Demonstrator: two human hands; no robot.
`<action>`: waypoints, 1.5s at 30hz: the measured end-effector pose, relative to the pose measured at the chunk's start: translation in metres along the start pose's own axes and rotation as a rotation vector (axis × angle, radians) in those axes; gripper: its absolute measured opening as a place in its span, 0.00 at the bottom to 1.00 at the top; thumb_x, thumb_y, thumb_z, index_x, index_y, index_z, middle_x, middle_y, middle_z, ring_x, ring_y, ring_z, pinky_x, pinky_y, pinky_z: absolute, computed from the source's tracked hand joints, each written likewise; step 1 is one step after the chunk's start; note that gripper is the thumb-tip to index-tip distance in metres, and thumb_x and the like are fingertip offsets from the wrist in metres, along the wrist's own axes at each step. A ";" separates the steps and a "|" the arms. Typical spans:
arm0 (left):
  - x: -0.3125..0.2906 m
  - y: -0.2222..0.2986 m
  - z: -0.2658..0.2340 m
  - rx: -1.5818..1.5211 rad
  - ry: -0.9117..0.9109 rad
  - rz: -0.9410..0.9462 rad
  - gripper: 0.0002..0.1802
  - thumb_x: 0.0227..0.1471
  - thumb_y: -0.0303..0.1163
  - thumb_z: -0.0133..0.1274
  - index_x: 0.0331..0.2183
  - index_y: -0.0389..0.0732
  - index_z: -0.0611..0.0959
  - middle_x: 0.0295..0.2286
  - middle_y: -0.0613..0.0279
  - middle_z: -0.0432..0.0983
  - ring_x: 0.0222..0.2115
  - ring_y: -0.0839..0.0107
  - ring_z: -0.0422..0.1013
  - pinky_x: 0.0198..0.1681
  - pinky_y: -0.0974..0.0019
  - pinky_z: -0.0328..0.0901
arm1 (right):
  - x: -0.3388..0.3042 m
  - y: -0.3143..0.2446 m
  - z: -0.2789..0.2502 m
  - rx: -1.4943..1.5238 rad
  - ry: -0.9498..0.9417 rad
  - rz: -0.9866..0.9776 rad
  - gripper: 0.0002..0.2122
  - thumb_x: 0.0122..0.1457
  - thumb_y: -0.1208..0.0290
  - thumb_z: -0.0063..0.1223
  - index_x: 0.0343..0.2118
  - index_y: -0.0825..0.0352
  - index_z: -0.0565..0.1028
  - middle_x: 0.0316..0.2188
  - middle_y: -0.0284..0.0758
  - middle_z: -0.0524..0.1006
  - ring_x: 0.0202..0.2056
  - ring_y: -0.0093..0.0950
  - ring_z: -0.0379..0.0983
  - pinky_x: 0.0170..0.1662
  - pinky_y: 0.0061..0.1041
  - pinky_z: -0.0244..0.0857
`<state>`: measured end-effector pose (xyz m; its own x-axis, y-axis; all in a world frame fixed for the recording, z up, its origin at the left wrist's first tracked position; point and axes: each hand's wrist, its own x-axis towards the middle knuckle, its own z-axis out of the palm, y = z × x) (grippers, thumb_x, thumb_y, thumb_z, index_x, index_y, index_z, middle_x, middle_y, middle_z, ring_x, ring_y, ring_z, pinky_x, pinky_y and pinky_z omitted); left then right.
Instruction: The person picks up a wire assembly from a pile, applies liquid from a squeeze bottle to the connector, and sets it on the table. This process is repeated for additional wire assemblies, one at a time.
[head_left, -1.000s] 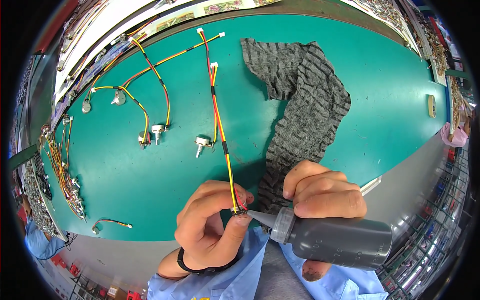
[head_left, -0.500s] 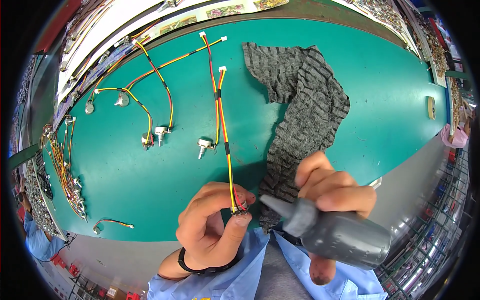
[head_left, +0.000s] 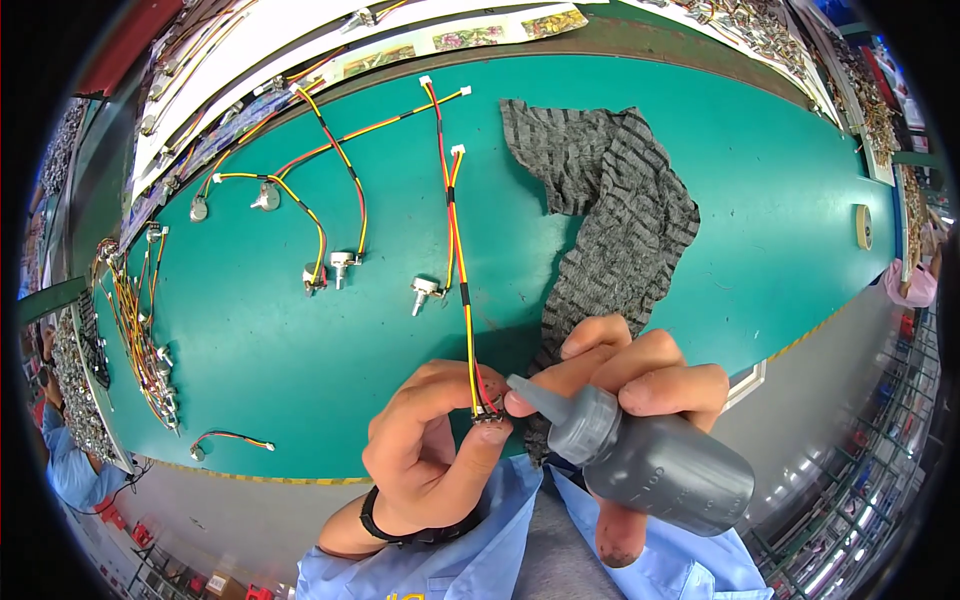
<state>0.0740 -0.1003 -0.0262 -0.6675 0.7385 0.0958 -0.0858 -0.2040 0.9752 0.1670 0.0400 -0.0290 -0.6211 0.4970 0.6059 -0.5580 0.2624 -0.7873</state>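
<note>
My left hand pinches a small potentiometer between thumb and fingers. From it a red, yellow and black wire lead runs up to a white plug. In my right hand is a dark grey squeeze bottle with a tapered nozzle, tilted toward the left. Its nozzle tip is close to the potentiometer, and my right index fingertip reaches the part's right side; whether it touches is hard to see. Beyond my right hand a grey striped cloth lies on the green table.
Several wired potentiometers, such as this one, lie across the left and middle of the table. A bundle of wired parts lies at the far left. A tape roll stands near the right edge. Trays of parts line the back.
The bottle has shifted left, its nozzle nearer the potentiometer. My right index finger has stretched out to the part. The whole view has moved slightly.
</note>
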 end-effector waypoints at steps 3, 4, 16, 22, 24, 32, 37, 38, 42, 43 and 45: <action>0.000 0.000 -0.001 0.024 -0.005 0.004 0.15 0.47 0.14 0.55 0.39 0.29 0.75 0.33 0.49 0.77 0.34 0.63 0.74 0.39 0.63 0.69 | -0.002 0.000 0.001 -0.005 0.003 0.020 0.43 0.41 0.37 0.65 0.49 0.68 0.60 0.35 0.39 0.69 0.31 0.36 0.78 0.50 0.36 0.59; 0.000 0.000 -0.001 0.024 -0.004 0.005 0.15 0.47 0.14 0.55 0.39 0.29 0.75 0.33 0.49 0.77 0.34 0.63 0.74 0.39 0.63 0.69 | -0.003 0.000 0.001 -0.008 0.009 0.017 0.43 0.41 0.37 0.66 0.48 0.68 0.60 0.35 0.39 0.69 0.31 0.36 0.78 0.49 0.36 0.59; 0.000 0.002 0.001 -0.004 0.003 -0.031 0.14 0.47 0.14 0.56 0.39 0.29 0.76 0.33 0.50 0.77 0.33 0.64 0.74 0.39 0.64 0.69 | -0.007 0.001 0.001 -0.033 0.043 0.015 0.42 0.41 0.37 0.65 0.47 0.68 0.60 0.35 0.38 0.70 0.30 0.35 0.79 0.47 0.34 0.60; 0.000 0.002 -0.001 0.024 -0.004 -0.023 0.14 0.47 0.14 0.56 0.39 0.29 0.75 0.33 0.50 0.77 0.33 0.64 0.74 0.39 0.64 0.68 | 0.000 0.001 -0.005 -0.035 -0.071 0.045 0.42 0.42 0.36 0.65 0.47 0.69 0.60 0.32 0.39 0.71 0.30 0.34 0.79 0.47 0.33 0.60; -0.001 0.001 -0.001 0.032 -0.010 -0.017 0.14 0.47 0.14 0.56 0.39 0.29 0.75 0.33 0.50 0.77 0.33 0.64 0.74 0.39 0.64 0.68 | -0.001 0.002 -0.003 -0.028 -0.020 0.029 0.42 0.42 0.36 0.64 0.47 0.69 0.60 0.32 0.39 0.72 0.30 0.34 0.78 0.46 0.33 0.60; 0.000 0.002 0.000 0.010 -0.003 -0.034 0.14 0.47 0.14 0.56 0.39 0.29 0.76 0.33 0.50 0.78 0.34 0.64 0.74 0.39 0.64 0.68 | -0.006 0.003 0.002 0.117 0.129 0.034 0.44 0.32 0.45 0.74 0.47 0.74 0.65 0.34 0.45 0.78 0.36 0.37 0.78 0.48 0.36 0.63; 0.000 0.003 0.000 0.023 -0.014 -0.027 0.14 0.47 0.13 0.56 0.39 0.29 0.76 0.32 0.51 0.78 0.35 0.64 0.74 0.40 0.64 0.68 | -0.006 0.003 0.001 0.122 0.111 0.040 0.44 0.32 0.46 0.74 0.47 0.74 0.65 0.34 0.45 0.78 0.37 0.37 0.78 0.49 0.37 0.63; 0.000 0.002 -0.001 0.030 -0.013 -0.028 0.14 0.47 0.13 0.56 0.39 0.29 0.76 0.32 0.51 0.79 0.35 0.64 0.74 0.40 0.64 0.68 | -0.007 0.003 0.001 0.127 0.111 0.041 0.44 0.33 0.46 0.75 0.47 0.74 0.65 0.35 0.45 0.78 0.37 0.37 0.78 0.49 0.37 0.63; 0.000 0.003 0.000 0.023 -0.014 -0.031 0.14 0.47 0.14 0.56 0.39 0.29 0.76 0.33 0.51 0.79 0.35 0.64 0.74 0.41 0.64 0.68 | -0.007 0.002 0.002 0.138 0.100 0.057 0.44 0.33 0.47 0.75 0.48 0.73 0.66 0.36 0.45 0.78 0.38 0.37 0.77 0.49 0.37 0.63; 0.000 0.003 0.001 0.016 -0.015 -0.033 0.14 0.47 0.14 0.56 0.39 0.29 0.76 0.33 0.50 0.79 0.35 0.64 0.74 0.41 0.63 0.68 | -0.007 0.002 0.002 0.138 0.100 0.058 0.44 0.33 0.47 0.75 0.48 0.73 0.66 0.36 0.45 0.78 0.38 0.37 0.77 0.49 0.37 0.63; -0.001 0.003 0.001 0.010 -0.010 -0.039 0.14 0.47 0.14 0.56 0.39 0.29 0.76 0.33 0.50 0.79 0.35 0.64 0.74 0.41 0.64 0.68 | -0.005 0.001 0.001 0.133 0.112 0.054 0.44 0.32 0.47 0.75 0.48 0.73 0.66 0.35 0.44 0.78 0.38 0.37 0.77 0.49 0.37 0.63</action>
<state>0.0750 -0.1012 -0.0237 -0.6561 0.7523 0.0593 -0.1042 -0.1681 0.9802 0.1692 0.0366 -0.0326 -0.5912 0.5985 0.5407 -0.5977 0.1251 -0.7919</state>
